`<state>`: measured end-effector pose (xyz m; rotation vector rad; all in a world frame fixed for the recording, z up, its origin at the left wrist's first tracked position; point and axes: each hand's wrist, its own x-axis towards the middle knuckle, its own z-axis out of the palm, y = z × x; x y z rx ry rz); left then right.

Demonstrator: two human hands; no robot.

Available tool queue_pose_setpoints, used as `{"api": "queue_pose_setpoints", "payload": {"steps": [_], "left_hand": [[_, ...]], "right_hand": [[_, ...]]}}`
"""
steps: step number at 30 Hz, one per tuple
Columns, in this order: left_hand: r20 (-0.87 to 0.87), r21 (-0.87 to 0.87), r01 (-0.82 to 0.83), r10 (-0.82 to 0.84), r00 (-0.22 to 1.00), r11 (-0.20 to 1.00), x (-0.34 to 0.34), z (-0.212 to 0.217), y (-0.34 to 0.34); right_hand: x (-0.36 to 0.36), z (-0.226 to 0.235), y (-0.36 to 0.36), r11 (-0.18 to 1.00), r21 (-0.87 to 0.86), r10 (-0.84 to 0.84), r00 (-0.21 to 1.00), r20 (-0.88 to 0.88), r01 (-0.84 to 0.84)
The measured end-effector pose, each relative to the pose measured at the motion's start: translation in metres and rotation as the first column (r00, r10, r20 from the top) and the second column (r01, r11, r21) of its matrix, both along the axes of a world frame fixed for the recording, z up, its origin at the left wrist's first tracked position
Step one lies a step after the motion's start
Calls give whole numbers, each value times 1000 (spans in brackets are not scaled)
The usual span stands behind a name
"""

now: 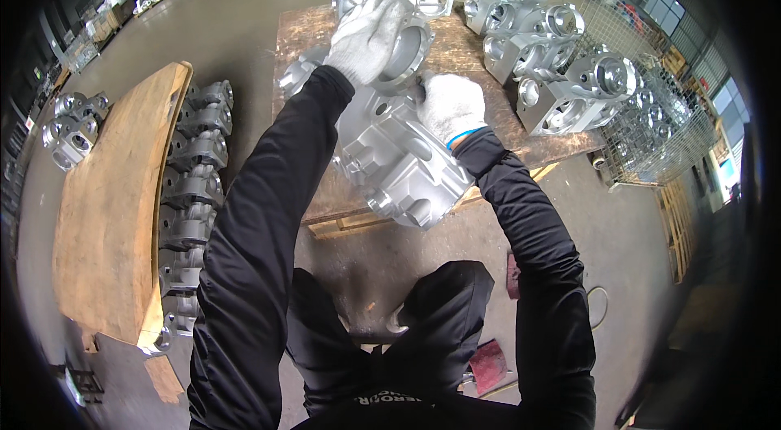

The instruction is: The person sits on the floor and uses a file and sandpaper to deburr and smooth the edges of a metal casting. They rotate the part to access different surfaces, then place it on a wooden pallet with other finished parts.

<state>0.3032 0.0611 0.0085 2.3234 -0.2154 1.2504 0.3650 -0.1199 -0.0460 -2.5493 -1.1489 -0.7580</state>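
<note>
- Silver-grey, ring-ended cast-metal housing (399, 157) lies mid-frame on the brown wooden tabletop (305, 30), long axis slanting toward lower right.
- I see the white-gloved left hand (366, 35) flat over its upper end, fingers together.
- White-gloved right hand (452, 104), curled, sits at its right side; I can't tell what its fingertips pinch.

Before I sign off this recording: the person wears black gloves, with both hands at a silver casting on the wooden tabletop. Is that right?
Not quite: the head view shows white gloves, not black. The left hand and right hand are at the silver casting on the wooden tabletop.
</note>
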Motion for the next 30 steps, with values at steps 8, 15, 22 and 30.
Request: {"api": "queue_pose_setpoints", "payload": {"steps": [8, 15, 22, 30], "left_hand": [[-16, -92, -1, -1, 1000, 996, -1, -3, -2], [-26, -59, 118, -120, 992, 991, 4, -3, 9], [-22, -210, 242, -252, 968, 947, 10, -5, 8], [-36, -70, 73, -76, 996, 995, 10, -8, 8]], "right_hand": [[-50, 54, 19, 987, -83, 125, 980, -157, -139], [-25, 138, 6, 962, -118, 193, 916, -351, -248], [52, 106, -19, 940, 294, 316, 760, -569, -171], [32, 4, -19, 957, 290, 188, 819, -543, -28]]}}
